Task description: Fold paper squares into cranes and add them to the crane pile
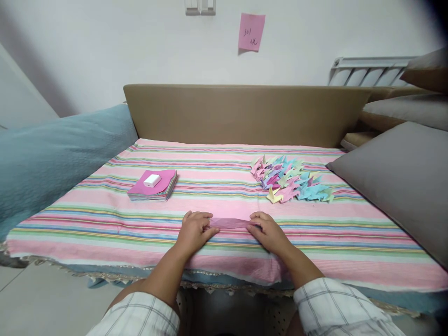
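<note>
A sheet of purplish-pink paper [231, 223] stretches between my two hands, low over the striped cloth near its front. My left hand [196, 227] pinches the sheet's left end between thumb and fingers. At the other end, my right hand [268, 229] grips the paper in the same way. The sheet appears as a narrow band, seen at a slant, so its full shape and any folds cannot be made out. Several folded paper cranes [290, 179] in pink, blue, yellow, green and purple lie in a cluster beyond my right hand.
Back left lies a stack of coloured paper [164, 192] with a small white block [152, 180] on top. A striped cloth [210, 161] covers the seat before a brown backrest [245, 114]. Grey cushions [399, 172] bound the right side, a blue-covered armrest [70, 149] the left.
</note>
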The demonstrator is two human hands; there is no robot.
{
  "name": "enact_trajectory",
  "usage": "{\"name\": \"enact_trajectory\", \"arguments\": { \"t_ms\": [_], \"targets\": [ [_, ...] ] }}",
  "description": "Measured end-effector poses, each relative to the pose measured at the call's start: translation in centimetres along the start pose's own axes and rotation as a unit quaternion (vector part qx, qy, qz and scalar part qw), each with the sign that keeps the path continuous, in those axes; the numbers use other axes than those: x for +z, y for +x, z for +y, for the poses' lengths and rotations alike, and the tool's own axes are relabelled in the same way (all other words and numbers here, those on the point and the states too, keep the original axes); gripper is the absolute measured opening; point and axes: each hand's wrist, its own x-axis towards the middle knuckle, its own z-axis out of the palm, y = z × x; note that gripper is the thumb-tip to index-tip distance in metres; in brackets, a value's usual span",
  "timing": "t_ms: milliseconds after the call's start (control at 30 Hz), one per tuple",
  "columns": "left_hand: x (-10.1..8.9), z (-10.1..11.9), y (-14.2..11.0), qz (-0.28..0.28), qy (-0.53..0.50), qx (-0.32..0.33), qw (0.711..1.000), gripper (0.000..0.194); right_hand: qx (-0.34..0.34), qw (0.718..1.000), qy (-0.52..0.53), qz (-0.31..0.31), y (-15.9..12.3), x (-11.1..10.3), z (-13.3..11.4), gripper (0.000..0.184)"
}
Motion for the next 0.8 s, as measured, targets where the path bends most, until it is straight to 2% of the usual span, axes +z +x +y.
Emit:
{"name": "enact_trajectory", "arguments": {
  "t_ms": [233, 400, 600, 700, 800],
  "targets": [
    [0.5, 0.4, 0.3, 0.048, 0.042, -0.032, 0.997, 0.036, 0.047, 0.997, -0.040, 0.044, 0.4, 0.7, -0.4, 0.034],
    [0.8, 0.8, 0.5, 0.067, 0.050, -0.050, 0.995, 0.040, 0.128, 0.986, -0.082, 0.060, 0.8, 1.3, -0.8, 0.034],
    [1.1, 0.9, 0.6, 0.076, 0.067, -0.071, 0.992, 0.035, 0.173, 0.979, -0.096, 0.053, 1.2, 1.4, -1.3, 0.033],
    [1.2, 1.1, 0.4, 0.092, 0.099, -0.077, 0.988, 0.026, 0.183, 0.977, -0.097, 0.045, 1.4, 1.3, -1.4, 0.032],
    [1.7, 1.5, 0.3, 0.136, 0.136, -0.024, 0.981, 0.017, 0.187, 0.976, -0.101, 0.040, 1.4, 1.3, -1.3, 0.032]
  ]
}}
